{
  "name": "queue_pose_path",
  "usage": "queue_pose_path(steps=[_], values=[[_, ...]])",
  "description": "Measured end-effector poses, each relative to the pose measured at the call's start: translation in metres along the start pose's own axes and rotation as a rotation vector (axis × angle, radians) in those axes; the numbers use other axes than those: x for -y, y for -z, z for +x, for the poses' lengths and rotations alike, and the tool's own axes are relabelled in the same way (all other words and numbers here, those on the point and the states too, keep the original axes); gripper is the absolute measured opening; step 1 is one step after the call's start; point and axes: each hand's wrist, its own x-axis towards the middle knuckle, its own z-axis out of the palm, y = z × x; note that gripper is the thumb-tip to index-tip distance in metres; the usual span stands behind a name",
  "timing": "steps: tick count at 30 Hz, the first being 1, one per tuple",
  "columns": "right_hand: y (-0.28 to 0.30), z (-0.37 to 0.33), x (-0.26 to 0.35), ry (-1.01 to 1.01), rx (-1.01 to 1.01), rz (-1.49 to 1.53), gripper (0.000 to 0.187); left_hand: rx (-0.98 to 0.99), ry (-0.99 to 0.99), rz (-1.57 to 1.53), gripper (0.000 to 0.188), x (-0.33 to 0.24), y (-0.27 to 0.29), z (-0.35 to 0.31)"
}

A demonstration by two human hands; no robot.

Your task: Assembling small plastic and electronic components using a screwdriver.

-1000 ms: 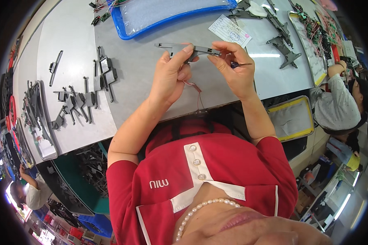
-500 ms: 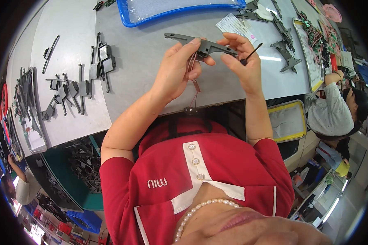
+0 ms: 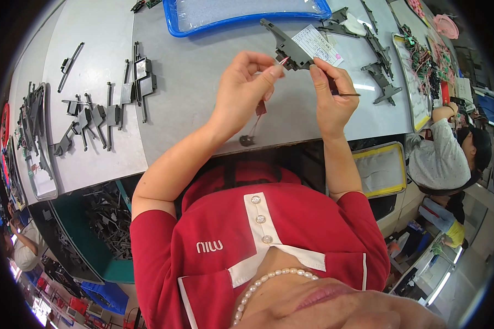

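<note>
My right hand point(image 3: 335, 104) grips one end of a long grey plastic bracket point(image 3: 292, 49), held tilted above the table. Tucked in the same hand is a slim tool with a dark handle and a thin shaft point(image 3: 348, 95); its exact kind is unclear. My left hand point(image 3: 241, 88) pinches thin wires point(image 3: 284, 60) beside the bracket's middle. Below these fingers hangs a small reddish-brown piece point(image 3: 261, 108). From it a small dark component point(image 3: 247, 141) dangles on thin wires near the table's front edge.
More grey brackets lie at the left point(image 3: 96, 116) and right point(image 3: 382, 82). A blue tray point(image 3: 195, 32) stands at the back, beside a printed paper slip point(image 3: 317, 44). Wire bundles fill a tray point(image 3: 420, 71) at the right, near another person point(image 3: 444, 156). A green bin point(image 3: 82, 225) sits below left.
The bracket has swung from nearly level to steeply tilted. My left hand has let go of it and now pinches the wires; my right hand has taken its near end.
</note>
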Motion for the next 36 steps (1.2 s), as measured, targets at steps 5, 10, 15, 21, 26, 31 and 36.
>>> queue_pose_path(steps=[5, 10, 15, 21, 26, 31, 36], values=[[-0.004, 0.001, 0.002, 0.01, 0.029, -0.005, 0.021, -0.055, -0.327, 0.426, 0.012, 0.014, 0.0, -0.001], [0.005, 0.007, 0.003, -0.257, 0.288, 0.197, 0.026, -0.085, -0.637, 0.682, 0.004, 0.014, 0.003, 0.006], [0.006, 0.006, 0.008, -0.435, 0.241, 0.42, 0.025, -0.044, -0.769, 0.865, 0.006, 0.018, 0.0, 0.002], [0.001, 0.007, 0.007, -0.685, 0.246, 0.773, 0.027, 0.017, -0.113, 0.41, 0.019, 0.004, 0.001, 0.005], [0.002, 0.005, -0.002, -0.873, 0.252, 0.981, 0.019, 0.105, -0.09, 0.269, 0.028, 0.009, 0.007, 0.01], [0.003, 0.004, 0.001, -1.075, 0.368, 1.164, 0.018, 0.116, -0.06, 0.264, 0.029, -0.001, 0.007, 0.008], [0.005, 0.005, 0.015, -1.035, 0.395, 0.99, 0.019, 0.141, -0.201, 0.296, 0.03, 0.006, 0.015, 0.014]])
